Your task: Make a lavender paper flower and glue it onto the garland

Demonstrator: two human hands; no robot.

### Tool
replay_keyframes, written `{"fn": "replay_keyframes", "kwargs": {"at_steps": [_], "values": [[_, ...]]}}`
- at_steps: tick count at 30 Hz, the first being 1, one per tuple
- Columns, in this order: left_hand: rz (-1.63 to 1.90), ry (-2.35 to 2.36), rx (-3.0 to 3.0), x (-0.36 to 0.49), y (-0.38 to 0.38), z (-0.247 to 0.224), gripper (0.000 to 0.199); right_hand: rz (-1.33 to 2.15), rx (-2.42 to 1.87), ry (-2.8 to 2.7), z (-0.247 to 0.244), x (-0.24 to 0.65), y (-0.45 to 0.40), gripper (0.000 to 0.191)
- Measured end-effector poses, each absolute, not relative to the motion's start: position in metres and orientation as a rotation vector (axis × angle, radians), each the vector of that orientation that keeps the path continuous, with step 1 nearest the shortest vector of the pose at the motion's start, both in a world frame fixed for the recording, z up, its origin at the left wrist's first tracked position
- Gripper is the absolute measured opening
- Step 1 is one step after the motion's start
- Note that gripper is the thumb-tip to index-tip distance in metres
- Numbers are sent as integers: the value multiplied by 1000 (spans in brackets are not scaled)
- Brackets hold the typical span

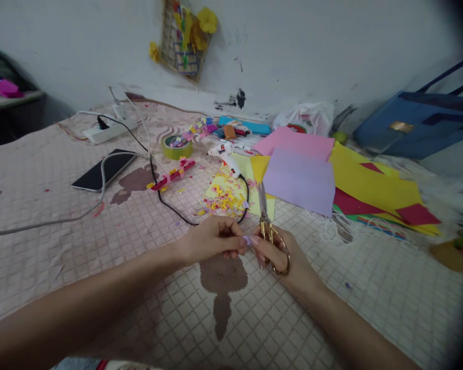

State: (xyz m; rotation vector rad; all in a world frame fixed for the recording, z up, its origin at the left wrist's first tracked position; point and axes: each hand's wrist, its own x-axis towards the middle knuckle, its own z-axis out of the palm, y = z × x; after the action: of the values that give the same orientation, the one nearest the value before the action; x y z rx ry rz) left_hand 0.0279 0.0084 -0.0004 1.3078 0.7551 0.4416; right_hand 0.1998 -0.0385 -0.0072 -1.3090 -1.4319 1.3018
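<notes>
Your left hand (212, 236) and right hand (278, 254) meet at the fingertips over a cream, quilted cloth surface (158, 293) patterned with a diamond grid and brown patches. Between them lies a small lilac paper piece (248, 240), pinched by your left thumb and fingers and met from the other side by your right fingertips; its exact shape is largely hidden. Your right hand also grips a pair of metal scissors with gold looped handles and silver blades (266, 226), one loop curving around beside the thumb, the slim blades pointing away from you.

Just beyond your hands, tiny yellow and pink paper clippings (226, 198) are strewn over a flat, pale yellow paper sheet (269, 208). Right of these lies a smooth, four-sided lilac paper sheet (299, 182), overlapping a pink paper sheet (312, 145); broad, bright yellow paper sheets (374, 177) spread farther right, near a loose tangle of thin white string (334, 231). Behind the clippings rests a white plastic glue gun (231, 158), its black cable looping toward you. To the left, a narrow, straight red strip (172, 176) bears small pink and yellow pieces; beyond it stands a round, yellow-green tape roll (177, 150) with small coloured bits inside its ring.
</notes>
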Motion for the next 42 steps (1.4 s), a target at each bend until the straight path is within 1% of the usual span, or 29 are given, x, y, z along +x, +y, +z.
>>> {"fn": "replay_keyframes", "kwargs": {"at_steps": [3,6,9,12,20,33,38,42], "values": [[480,760,1330,29,6,1,20,1268,-1330,-1491,-5,199,-40,23],[533,779,1306,29,7,4,20,1271,-1326,-1467,-2,197,-42,28],[596,812,1241,27,11,8,20,1370,-1301,-1382,-1,197,-45,35],[689,814,1144,25,15,11,19,1458,-1283,-1393,0,198,-47,38],[861,801,1048,21,22,9,20,1383,-1372,-1573,-2,197,-51,40],[892,816,1035,23,21,9,17,1302,-1410,-1623,-7,197,-50,40],[895,830,1024,23,21,10,16,1273,-1410,-1649,-7,197,-49,37],[893,827,1011,23,21,8,17,1254,-1426,-1656,-5,196,-49,39]]}}
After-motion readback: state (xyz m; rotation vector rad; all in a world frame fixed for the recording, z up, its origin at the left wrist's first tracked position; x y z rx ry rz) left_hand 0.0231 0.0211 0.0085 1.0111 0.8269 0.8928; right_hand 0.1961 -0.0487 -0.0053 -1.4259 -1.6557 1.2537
